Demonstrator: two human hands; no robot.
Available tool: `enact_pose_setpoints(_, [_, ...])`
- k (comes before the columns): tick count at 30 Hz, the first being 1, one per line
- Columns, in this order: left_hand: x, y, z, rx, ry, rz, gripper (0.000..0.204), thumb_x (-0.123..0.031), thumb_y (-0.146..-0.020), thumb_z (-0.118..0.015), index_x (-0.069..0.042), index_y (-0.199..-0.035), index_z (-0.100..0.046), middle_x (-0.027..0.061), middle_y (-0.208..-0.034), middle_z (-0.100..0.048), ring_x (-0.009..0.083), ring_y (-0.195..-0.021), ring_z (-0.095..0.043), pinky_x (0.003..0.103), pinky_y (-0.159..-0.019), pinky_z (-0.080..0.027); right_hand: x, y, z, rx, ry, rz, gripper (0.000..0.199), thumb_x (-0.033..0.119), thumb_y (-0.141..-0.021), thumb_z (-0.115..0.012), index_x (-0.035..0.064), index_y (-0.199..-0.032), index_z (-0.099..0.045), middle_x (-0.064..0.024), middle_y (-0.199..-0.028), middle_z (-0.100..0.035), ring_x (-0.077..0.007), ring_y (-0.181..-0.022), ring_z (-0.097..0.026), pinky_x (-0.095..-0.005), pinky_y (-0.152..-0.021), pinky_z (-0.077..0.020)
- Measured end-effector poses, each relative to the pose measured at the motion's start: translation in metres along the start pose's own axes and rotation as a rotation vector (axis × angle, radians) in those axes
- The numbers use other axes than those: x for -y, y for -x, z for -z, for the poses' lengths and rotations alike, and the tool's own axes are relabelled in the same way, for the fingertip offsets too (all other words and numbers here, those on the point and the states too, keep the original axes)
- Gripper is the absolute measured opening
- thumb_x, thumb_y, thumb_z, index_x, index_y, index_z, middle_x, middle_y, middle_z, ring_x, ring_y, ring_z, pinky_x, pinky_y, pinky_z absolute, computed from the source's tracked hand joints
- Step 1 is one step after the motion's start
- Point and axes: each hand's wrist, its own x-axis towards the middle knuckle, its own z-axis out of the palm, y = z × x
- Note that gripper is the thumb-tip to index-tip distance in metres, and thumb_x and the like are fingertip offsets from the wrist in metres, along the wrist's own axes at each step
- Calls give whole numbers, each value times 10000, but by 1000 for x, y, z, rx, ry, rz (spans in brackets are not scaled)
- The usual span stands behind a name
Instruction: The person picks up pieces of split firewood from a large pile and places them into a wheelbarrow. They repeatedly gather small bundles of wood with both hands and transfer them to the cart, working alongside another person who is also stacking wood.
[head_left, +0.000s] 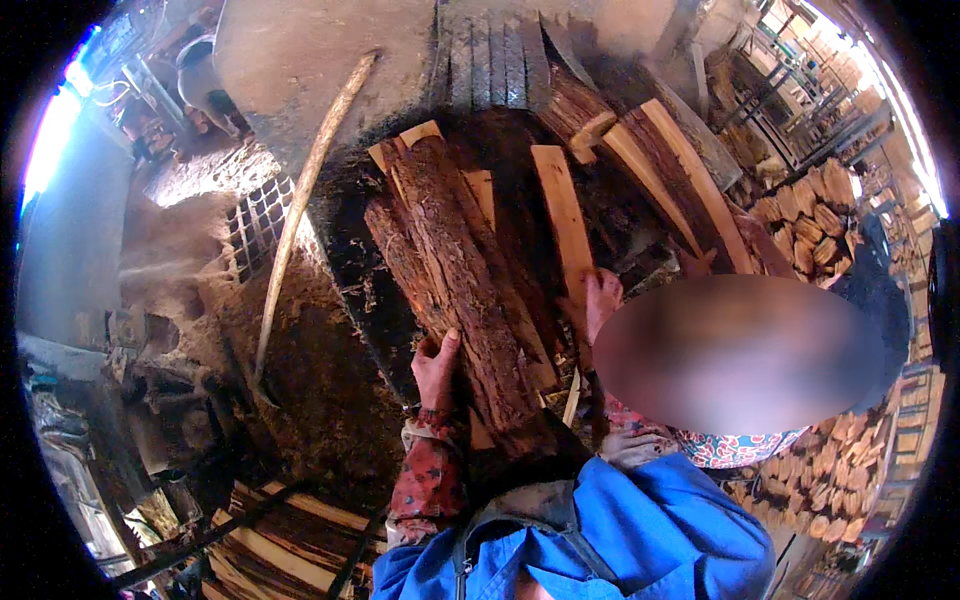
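Note:
A long bark-covered slab of wood (455, 250) lies lengthwise in front of me, its near end close to my body. My left hand (436, 372) is closed on its left edge, thumb on the bark and fingers curled at the side. To the right, a pale sawn board (562, 215) points away from me. My right hand (602, 300) is closed at the near part of this board, its fingers partly hidden. More pale wood (482, 198) shows between the slab and the board.
Another person, partly blurred, leans in at the right by more bark-edged planks (690, 180). Stacked split wood (815, 215) stands behind them. A curved pole (312, 190) leans at the left, near a metal grate (262, 225). Slats (285, 540) lie at lower left.

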Motion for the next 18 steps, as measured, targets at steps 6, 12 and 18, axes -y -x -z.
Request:
enact_pose_setpoints(6, [2,2,3,-16,61,-26,728,-436,-740,-798,123,-1140,-557,126,-1053,-641,182,-929,-589,302,-835,-465,-7,-6,11,-37,-241,64,718,194,-637,-834,30,-1251,-499,-207,-1272,-426,-390,-1170,-440,-426,-974,-418])
enact_pose_setpoints(12, [-9,5,1,62,186,15,739,-426,-739,-802,126,-1160,-549,136,-1072,-641,189,-940,-595,311,-847,-467,24,19,62,156,-827,-158,579,159,-707,-767,-24,-1215,-560,-133,-1195,-511,-229,-1147,-495,-325,-985,-411])
enact_pose_setpoints(18, [-6,5,-2,-101,-19,-4,649,-386,-769,-787,109,-1128,-570,122,-1030,-650,168,-897,-600,303,-802,-482,65,-3,50,96,-831,20,502,221,-768,-757,-52,-1154,-589,-153,-1157,-579,-242,-1094,-550,-343,-936,-460])
